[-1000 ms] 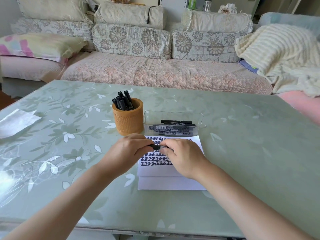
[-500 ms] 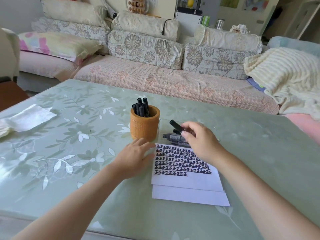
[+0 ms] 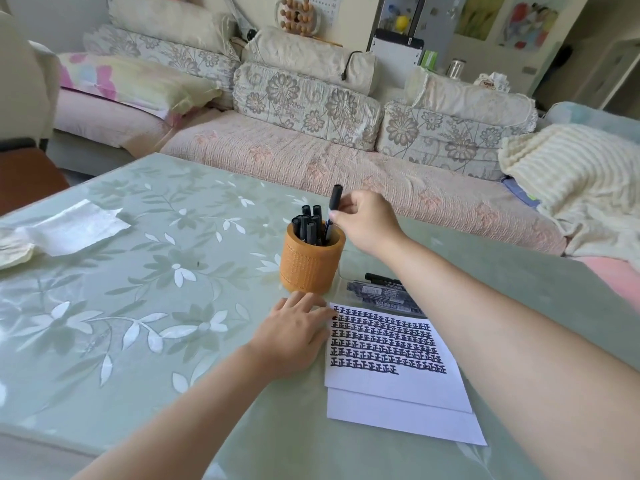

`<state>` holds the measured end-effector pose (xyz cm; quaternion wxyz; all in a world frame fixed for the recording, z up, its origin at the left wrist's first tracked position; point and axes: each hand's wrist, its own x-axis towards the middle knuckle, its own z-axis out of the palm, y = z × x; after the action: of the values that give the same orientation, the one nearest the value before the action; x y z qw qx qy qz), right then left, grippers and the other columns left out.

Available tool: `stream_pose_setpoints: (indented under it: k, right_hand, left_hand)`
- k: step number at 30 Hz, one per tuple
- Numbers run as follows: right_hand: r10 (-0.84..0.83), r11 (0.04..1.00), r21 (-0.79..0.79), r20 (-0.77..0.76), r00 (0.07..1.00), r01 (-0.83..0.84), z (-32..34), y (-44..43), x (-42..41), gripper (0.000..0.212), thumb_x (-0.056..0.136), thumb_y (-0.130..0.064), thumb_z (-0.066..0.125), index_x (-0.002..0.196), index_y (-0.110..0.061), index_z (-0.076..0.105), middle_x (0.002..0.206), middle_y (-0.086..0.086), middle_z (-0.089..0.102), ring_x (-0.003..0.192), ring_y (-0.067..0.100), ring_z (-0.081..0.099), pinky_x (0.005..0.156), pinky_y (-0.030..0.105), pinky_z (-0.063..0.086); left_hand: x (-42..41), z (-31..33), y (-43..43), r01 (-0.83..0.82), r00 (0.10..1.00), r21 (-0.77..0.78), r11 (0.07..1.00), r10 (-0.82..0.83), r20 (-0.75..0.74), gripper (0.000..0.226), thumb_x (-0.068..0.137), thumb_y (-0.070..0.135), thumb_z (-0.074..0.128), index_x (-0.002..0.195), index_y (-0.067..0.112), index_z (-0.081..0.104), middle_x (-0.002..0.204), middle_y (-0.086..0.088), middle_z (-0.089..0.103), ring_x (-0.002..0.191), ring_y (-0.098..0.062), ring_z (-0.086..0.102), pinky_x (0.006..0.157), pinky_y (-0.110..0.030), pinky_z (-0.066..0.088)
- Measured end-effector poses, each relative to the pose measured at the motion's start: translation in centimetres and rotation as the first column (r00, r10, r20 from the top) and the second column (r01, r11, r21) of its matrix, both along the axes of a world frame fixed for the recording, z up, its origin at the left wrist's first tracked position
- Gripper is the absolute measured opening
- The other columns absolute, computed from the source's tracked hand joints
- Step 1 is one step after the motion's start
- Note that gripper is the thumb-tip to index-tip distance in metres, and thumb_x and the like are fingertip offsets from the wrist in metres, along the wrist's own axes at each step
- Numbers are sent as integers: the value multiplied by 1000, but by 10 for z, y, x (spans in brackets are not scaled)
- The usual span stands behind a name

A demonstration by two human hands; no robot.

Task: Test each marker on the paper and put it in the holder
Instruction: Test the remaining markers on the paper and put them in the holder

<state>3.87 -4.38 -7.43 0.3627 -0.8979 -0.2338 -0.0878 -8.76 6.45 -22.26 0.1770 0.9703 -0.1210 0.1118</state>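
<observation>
An orange woven holder [image 3: 309, 266] stands on the table with several capped black markers [image 3: 307, 223] upright in it. My right hand [image 3: 365, 221] pinches a black marker [image 3: 334, 199] that is upright, its lower end inside the holder's right side. My left hand [image 3: 293, 336] rests flat on the table, fingers touching the left edge of the white paper [image 3: 388, 341], which carries rows of black test marks. Behind the paper, a clear tray [image 3: 381, 292] holds more black markers, partly hidden by my right forearm.
A second white sheet [image 3: 398, 420] lies under the first. A crumpled tissue [image 3: 65, 228] lies at the table's far left. The sofa [image 3: 311, 147] runs behind the table's far edge, with a cream blanket [image 3: 581, 181] at right.
My right hand lifted the marker from near the tray and carried it left over the holder, lowering its end inside. My left hand stayed at the paper's edge. The camera view tilted up.
</observation>
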Motion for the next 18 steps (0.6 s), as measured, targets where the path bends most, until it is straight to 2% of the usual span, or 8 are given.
stream_pose_setpoints:
  k: [2,4,6,8,12,14,16,18]
  right_hand:
    - [-32,987,-160,-14,999,29,-9,1,1,8,81,-32,75,84,-25,72,91,-8,73,89,15,67,87,34,54]
    - [-68,966,-250,-19,997,61,-16,2,4,23,77,-42,75,93,-25,76,98,-8,74,95,17,65,89,35,52]
    - [-72,968,-245,-45,996,59,-16,2,8,25,77,-44,75,97,-28,77,100,-8,74,97,17,65,89,35,52]
    - [-31,968,-249,-103,994,4,-15,1,10,17,81,-41,73,94,-30,76,98,-8,74,96,17,64,88,33,51]
    - [76,924,-359,-168,983,-133,-14,-7,10,13,90,-35,64,84,-29,74,83,-3,68,84,17,59,73,29,41]
    - [101,955,-260,-163,982,-141,-14,-16,12,12,89,-32,67,100,-31,73,90,-6,66,87,14,58,75,28,42]
    - [39,987,-150,-123,992,-57,-16,-28,17,13,91,-26,64,102,-28,70,97,-6,65,93,15,59,81,27,43]
    - [-32,962,-274,-72,997,11,-21,-44,20,16,94,-21,57,101,-26,71,109,-4,69,104,17,61,91,28,46]
  left_hand:
    - [0,0,0,-3,1000,3,1000,3,-2,54,91,50,14,125,34,52,129,12,47,119,-15,39,100,-37,35]
    - [1,0,-1,-8,1000,-12,1000,8,-3,54,91,50,15,123,34,55,127,12,48,118,-15,40,99,-36,35]
    - [3,0,-1,-15,1000,-13,1000,15,2,52,91,50,17,121,34,56,126,12,49,117,-15,41,99,-36,35]
    - [3,-1,-1,-18,1000,-5,1000,18,13,49,91,49,18,120,33,55,124,12,50,115,-15,42,97,-36,36]
    - [4,-1,-2,-22,999,31,999,21,24,49,91,47,17,125,33,49,123,11,49,113,-16,41,95,-33,35]
    - [4,-1,-2,-20,999,34,999,19,30,49,91,46,18,127,34,49,123,11,49,113,-16,41,94,-33,35]
    - [4,-2,-2,-22,999,39,999,21,30,49,92,46,17,127,35,49,125,11,49,114,-16,41,94,-33,34]
    - [4,-3,-3,-25,999,39,999,23,32,50,92,47,16,126,36,50,125,11,48,114,-16,41,94,-33,34]
